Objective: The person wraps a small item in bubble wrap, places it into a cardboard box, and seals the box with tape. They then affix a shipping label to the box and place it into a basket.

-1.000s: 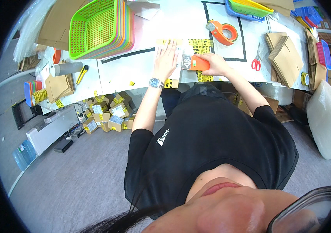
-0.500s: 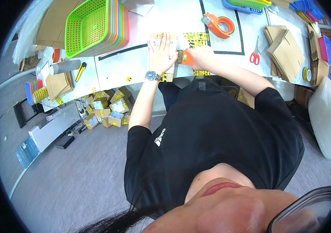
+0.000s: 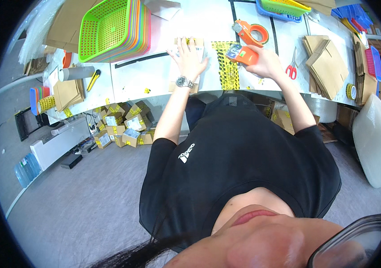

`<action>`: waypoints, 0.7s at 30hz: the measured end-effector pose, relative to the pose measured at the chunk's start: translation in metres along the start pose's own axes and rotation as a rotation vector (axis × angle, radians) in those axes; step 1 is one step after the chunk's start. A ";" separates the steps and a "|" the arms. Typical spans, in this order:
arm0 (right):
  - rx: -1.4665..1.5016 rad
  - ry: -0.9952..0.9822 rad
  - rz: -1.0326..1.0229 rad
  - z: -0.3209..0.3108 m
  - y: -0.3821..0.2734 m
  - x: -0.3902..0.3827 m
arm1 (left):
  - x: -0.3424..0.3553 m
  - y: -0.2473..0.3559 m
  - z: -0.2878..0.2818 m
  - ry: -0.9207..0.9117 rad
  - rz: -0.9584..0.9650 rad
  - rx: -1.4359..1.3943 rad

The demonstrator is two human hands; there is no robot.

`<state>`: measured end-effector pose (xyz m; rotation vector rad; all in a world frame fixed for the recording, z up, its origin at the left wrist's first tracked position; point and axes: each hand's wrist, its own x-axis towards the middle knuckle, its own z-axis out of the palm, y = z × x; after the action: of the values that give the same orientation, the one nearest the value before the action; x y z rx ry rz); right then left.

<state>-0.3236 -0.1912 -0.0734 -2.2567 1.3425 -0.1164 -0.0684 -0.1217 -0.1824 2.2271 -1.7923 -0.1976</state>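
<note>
My left hand (image 3: pixel 189 61) lies flat with its fingers spread on a small cardboard box (image 3: pixel 194 88), which has a white label partly covered by the hand. To the right, my right hand (image 3: pixel 266 63) is wrapped round an orange tape dispenser (image 3: pixel 246 55). It is held above the table, apart from the box. Under and beside it, yellow-and-black tape strips (image 3: pixel 229 77) are stuck to the tabletop. A second orange tape dispenser (image 3: pixel 246 32) lies just beyond my right hand.
Stacked plastic baskets (image 3: pixel 110 31) stand at the left, near a grey cylinder (image 3: pixel 75 74) and a yellow cutter (image 3: pixel 94 80). Red-handled scissors (image 3: pixel 291 71) and flat cardboard pieces (image 3: pixel 326 64) lie at the right. Several taped boxes (image 3: pixel 125 123) are piled beneath the table.
My right hand has moved right, away from the box, carrying the tape dispenser and uncovering the tape strips. My left hand stays on the box, its fingers more spread.
</note>
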 end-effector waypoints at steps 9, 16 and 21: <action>0.221 0.019 0.199 -0.001 0.023 -0.042 | 0.025 0.018 0.015 -0.019 -0.027 0.448; 0.524 -0.039 0.016 -0.004 0.039 -0.051 | 0.053 -0.046 -0.006 0.142 0.365 0.074; 0.595 -0.086 -0.158 -0.002 0.034 -0.045 | 0.048 -0.010 -0.010 -0.110 0.049 -0.028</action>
<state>-0.3747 -0.1671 -0.0795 -1.8283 0.9239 -0.4103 -0.0458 -0.1650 -0.1725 2.1892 -1.8856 -0.3392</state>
